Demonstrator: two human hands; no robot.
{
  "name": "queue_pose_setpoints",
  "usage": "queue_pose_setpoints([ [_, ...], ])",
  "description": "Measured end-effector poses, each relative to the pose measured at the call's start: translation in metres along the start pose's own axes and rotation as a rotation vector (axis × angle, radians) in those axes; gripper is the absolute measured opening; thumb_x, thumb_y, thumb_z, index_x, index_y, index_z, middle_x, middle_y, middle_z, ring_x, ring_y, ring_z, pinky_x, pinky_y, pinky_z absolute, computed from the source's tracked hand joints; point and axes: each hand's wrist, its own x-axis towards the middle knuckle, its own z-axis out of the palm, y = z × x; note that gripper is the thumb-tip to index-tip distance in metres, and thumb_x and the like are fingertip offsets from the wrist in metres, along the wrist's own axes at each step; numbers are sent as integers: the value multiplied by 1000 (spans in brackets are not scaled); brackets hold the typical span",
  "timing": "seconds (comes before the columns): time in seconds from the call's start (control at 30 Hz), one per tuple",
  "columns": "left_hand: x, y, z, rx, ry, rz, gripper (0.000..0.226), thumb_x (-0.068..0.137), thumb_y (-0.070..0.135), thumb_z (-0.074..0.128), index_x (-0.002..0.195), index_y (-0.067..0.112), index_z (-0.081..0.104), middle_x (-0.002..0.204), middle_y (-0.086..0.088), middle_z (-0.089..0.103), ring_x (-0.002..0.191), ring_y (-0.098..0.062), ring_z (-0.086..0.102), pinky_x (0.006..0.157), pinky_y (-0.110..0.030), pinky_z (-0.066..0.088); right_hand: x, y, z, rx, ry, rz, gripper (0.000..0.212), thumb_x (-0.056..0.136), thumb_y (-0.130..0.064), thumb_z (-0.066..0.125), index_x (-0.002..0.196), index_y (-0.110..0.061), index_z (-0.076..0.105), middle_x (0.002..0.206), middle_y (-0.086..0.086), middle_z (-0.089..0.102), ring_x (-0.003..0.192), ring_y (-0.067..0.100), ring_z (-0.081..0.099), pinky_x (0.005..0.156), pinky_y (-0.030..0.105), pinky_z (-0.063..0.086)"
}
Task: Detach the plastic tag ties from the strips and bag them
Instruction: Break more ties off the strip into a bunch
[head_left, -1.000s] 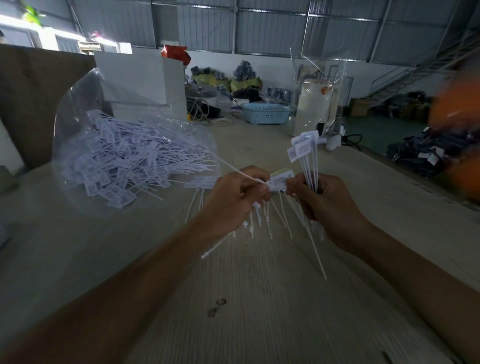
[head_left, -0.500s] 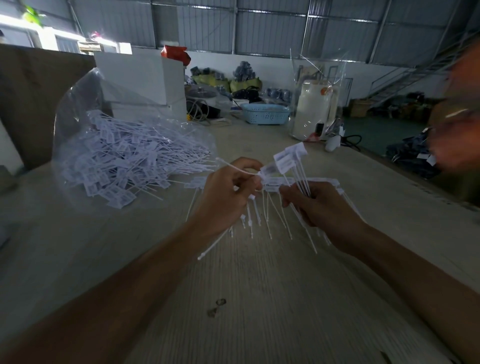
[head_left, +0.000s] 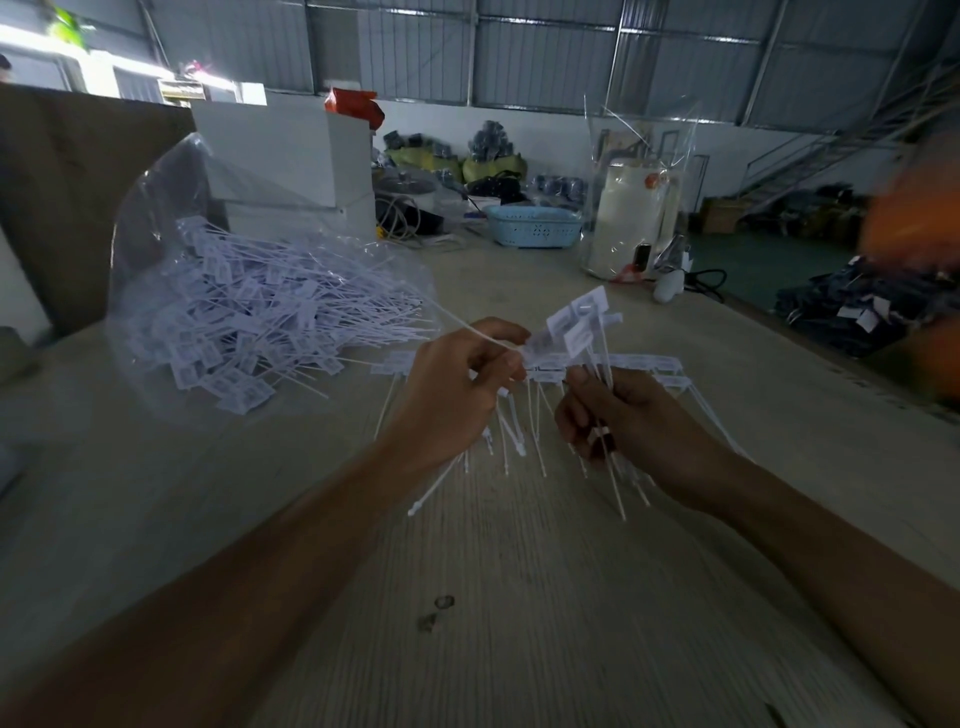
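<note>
Tag ties (head_left: 244, 332) fill the clear bag (head_left: 156, 218) on the left. Left hand (head_left: 457, 389) pinches one tie by its tag. Right hand (head_left: 623, 421) grips a bunch of loose ties (head_left: 584, 325), tags up. Their print is too blurry to read.

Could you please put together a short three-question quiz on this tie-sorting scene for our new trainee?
1. True or false: the clear plastic bag of loose ties lies on the person's left side of the table.
2. Which hand holds the bunch of detached ties with their tags pointing up? A) left hand B) right hand C) neither
3. Fill in: the left hand pinches a tie at the ____ that lies across the table between the hands.

Key
1. True.
2. B: the right hand grips the bunch by its stems.
3. Strip; several ties still hang from it.
</note>
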Motion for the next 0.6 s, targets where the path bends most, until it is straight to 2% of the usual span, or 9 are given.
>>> queue_pose_setpoints([
  [0.1,0,2,0,-17,6,5,22,95,7,59,101,26,66,79,7,74,70,-2,69,55,-21,56,-1,0,-2,28,-14,28,42,104,-39,41,76,-11,54,67,10,62,54,22,56,47,29,45],
  [0.23,-2,4,-1,-22,7,23,21,95,6,59,100,25,66,79,8,73,70,0,68,54,-16,54,-1,0,-3,14,-23,30,43,103,-42,41,76,-12,54,56,3,46,46,16,36,44,25,31],
  [0.3,-1,4,-2,-21,6,30,22,95,6,58,100,26,65,79,8,72,71,-1,69,54,-17,55,0,-2,-4,-15,-10,36,43,102,-43,41,74,-13,55,54,-2,40,46,12,31,44,24,27],
  [0.47,0,1,-2,-35,4,54,36,96,-1,54,92,33,62,77,8,70,69,-1,67,59,-19,55,1,-4,-4,-44,40,34,44,102,-41,43,71,-15,59,54,2,38,45,10,30,44,22,25],
  [0.6,1,-3,-3,-55,7,47,41,96,-1,53,87,38,62,73,13,70,68,-1,67,57,-20,54,1,-5,-3,-81,45,29,45,102,-42,43,70,-14,59,53,0,40,44,8,32,43,19,27],
])
